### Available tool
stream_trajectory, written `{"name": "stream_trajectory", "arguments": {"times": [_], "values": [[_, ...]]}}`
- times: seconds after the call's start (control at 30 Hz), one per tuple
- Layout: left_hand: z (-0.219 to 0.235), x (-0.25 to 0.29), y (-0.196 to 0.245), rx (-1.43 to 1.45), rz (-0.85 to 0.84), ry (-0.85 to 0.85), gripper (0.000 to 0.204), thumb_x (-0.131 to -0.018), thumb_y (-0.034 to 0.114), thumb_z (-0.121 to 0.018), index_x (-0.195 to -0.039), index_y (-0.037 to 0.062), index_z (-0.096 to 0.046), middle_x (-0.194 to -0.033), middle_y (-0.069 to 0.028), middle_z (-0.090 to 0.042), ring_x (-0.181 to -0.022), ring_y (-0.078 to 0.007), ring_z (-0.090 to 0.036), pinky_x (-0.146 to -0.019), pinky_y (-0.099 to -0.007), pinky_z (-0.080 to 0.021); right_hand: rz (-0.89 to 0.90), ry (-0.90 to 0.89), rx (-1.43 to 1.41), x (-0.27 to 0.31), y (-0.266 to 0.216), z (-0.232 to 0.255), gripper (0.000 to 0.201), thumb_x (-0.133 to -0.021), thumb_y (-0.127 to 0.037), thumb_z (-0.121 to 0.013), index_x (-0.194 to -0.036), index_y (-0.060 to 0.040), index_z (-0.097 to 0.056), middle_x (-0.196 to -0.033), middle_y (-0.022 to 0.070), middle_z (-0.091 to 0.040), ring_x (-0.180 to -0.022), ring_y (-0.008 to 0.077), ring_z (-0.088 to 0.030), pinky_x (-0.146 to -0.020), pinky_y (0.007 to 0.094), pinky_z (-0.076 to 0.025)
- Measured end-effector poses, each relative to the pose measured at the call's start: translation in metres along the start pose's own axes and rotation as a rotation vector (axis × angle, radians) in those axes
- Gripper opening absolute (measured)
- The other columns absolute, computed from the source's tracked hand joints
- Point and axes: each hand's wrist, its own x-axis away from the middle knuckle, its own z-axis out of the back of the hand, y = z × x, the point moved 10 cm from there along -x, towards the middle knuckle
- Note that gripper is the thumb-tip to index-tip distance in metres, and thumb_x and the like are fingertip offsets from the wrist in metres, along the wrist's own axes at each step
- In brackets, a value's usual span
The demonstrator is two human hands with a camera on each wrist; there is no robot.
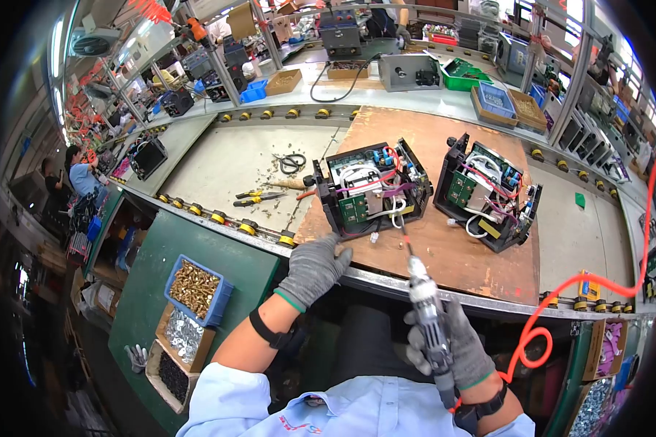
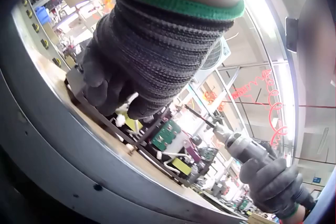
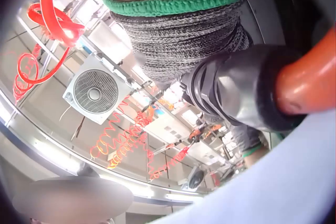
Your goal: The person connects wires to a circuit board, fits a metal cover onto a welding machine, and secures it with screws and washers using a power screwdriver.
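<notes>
An open black electronics unit [image 1: 368, 188] with circuit boards and coloured wires stands on a wooden board [image 1: 452, 258]. My left hand [image 1: 315, 266], in a grey knit glove, lies at the board's near edge. Its fingertips touch the unit's front left corner [image 2: 79, 85]; the fingers bend slightly and hold nothing. My right hand [image 1: 463, 349], also gloved, grips a pneumatic screwdriver [image 1: 424, 295] close to my body. The bit points up toward the unit's front and stops short of it. An orange coiled hose [image 1: 561, 298] runs off the tool's rear [image 3: 304, 85].
A second open unit [image 1: 488, 193] stands to the right on the same board. Pliers [image 1: 259, 197] and scissors [image 1: 291, 162] lie on the grey mat to the left. Bins of screws [image 1: 194, 289] hang below the bench's left edge. Yellow rollers line the conveyor rails.
</notes>
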Motion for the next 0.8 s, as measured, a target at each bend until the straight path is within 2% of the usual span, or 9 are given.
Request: {"name": "stream_trajectory", "arguments": {"times": [0.07, 0.13, 0.2, 0.27, 0.4, 0.43, 0.47, 0.57, 0.8], "values": [[-0.008, 0.009, 0.026, 0.013, -0.102, 0.014, 0.044, -0.094, 0.043, -0.064, -0.114, 0.0046, -0.07, -0.093, -0.0203, -0.073, -0.087, -0.0374, -0.071, -0.078, -0.0472, -0.056, 0.039, 0.004, 0.027, 0.026, -0.002, 0.02, 0.083, -0.096, -0.071, -0.05, -0.131, 0.0036, -0.052, -0.082, 0.0113, -0.064, -0.065, 0.0272, -0.064, -0.052, 0.0324, -0.055], [-0.026, 0.011, 0.072, 0.027, -0.331, -0.018, 0.042, -0.094, 0.04, -0.065, -0.116, 0.0046, -0.069, -0.095, -0.0189, -0.071, -0.093, -0.0354, -0.07, -0.083, -0.0471, -0.055, 0.083, 0.081, 0.043, 0.048, -0.006, 0.045, 0.083, -0.096, -0.071, -0.051, -0.13, 0.004, -0.052, -0.083, 0.012, -0.065, -0.066, 0.027, -0.065, -0.05, 0.0321, -0.055], [-0.043, 0.0, 0.1, 0.08, -0.339, -0.059, 0.038, -0.094, 0.035, -0.065, -0.116, 0.0043, -0.069, -0.095, -0.0191, -0.069, -0.098, -0.0358, -0.068, -0.085, -0.0468, -0.054, 0.1, 0.151, 0.02, 0.063, -0.003, 0.066, 0.08, -0.095, -0.069, -0.055, -0.128, 0.004, -0.054, -0.084, 0.013, -0.067, -0.069, 0.0274, -0.067, -0.051, 0.0313, -0.056], [-0.049, -0.017, 0.108, 0.037, -0.265, 0.129, 0.034, -0.095, 0.031, -0.064, -0.115, 0.004, -0.068, -0.094, -0.0206, -0.068, -0.096, -0.0377, -0.067, -0.082, -0.0482, -0.054, 0.133, 0.195, 0.009, 0.073, -0.001, 0.08, 0.077, -0.094, -0.066, -0.059, -0.126, 0.0034, -0.055, -0.086, 0.0137, -0.068, -0.072, 0.0281, -0.069, -0.053, 0.0307, -0.058], [-0.076, -0.045, 0.114, -0.046, -0.289, 0.006, 0.031, -0.092, 0.029, -0.066, -0.108, 0.0025, -0.07, -0.09, -0.0211, -0.069, -0.094, -0.0399, -0.066, -0.081, -0.0497, -0.053, 0.113, 0.28, 0.178, 0.09, -0.002, 0.083, 0.072, -0.093, -0.063, -0.064, -0.124, 0.0013, -0.057, -0.088, 0.0122, -0.069, -0.074, 0.0234, -0.07, -0.057, 0.0304, -0.059], [-0.069, -0.04, 0.121, -0.014, -0.425, 0.148, 0.029, -0.094, 0.029, -0.066, -0.101, 0.001, -0.069, -0.08, -0.0149, -0.068, -0.077, -0.0324, -0.068, -0.071, -0.0447, -0.055, 0.087, 0.306, 0.262, 0.091, -0.006, 0.078, 0.076, -0.088, -0.066, -0.069, -0.126, -0.0008, -0.055, -0.089, 0.0108, -0.069, -0.074, 0.0198, -0.07, -0.058, 0.0291, -0.059], [-0.065, -0.04, 0.123, -0.016, -0.431, 0.145, 0.029, -0.094, 0.029, -0.066, -0.101, 0.001, -0.069, -0.08, -0.0149, -0.068, -0.077, -0.0324, -0.068, -0.071, -0.0447, -0.055, 0.091, 0.307, 0.257, 0.091, -0.009, 0.081, 0.076, -0.088, -0.066, -0.069, -0.126, -0.0008, -0.055, -0.089, 0.0108, -0.069, -0.074, 0.0198, -0.07, -0.058, 0.0291, -0.059], [-0.074, -0.031, 0.108, 1.003, 0.148, -0.387, 0.027, -0.098, 0.029, -0.065, -0.1, 0.0016, -0.068, -0.072, -0.0012, -0.061, -0.055, -0.0096, -0.058, -0.051, -0.0237, -0.049, 0.05, 0.255, 0.454, 0.083, -0.009, 0.084, 0.087, -0.079, -0.071, -0.075, -0.128, -0.003, -0.051, -0.087, 0.0095, -0.067, -0.073, 0.0162, -0.069, -0.059, 0.0273, -0.057], [-0.074, -0.022, 0.113, 1.401, 0.116, -0.544, 0.027, -0.098, 0.023, -0.061, -0.105, -0.0021, -0.066, -0.073, -0.0062, -0.062, -0.055, -0.0125, -0.058, -0.048, -0.0231, -0.048, -0.009, 0.18, 0.49, 0.067, -0.012, 0.064, 0.085, -0.08, -0.068, -0.076, -0.128, -0.0029, -0.052, -0.085, 0.0086, -0.067, -0.072, 0.0153, -0.068, -0.058, 0.0266, -0.056]]}}
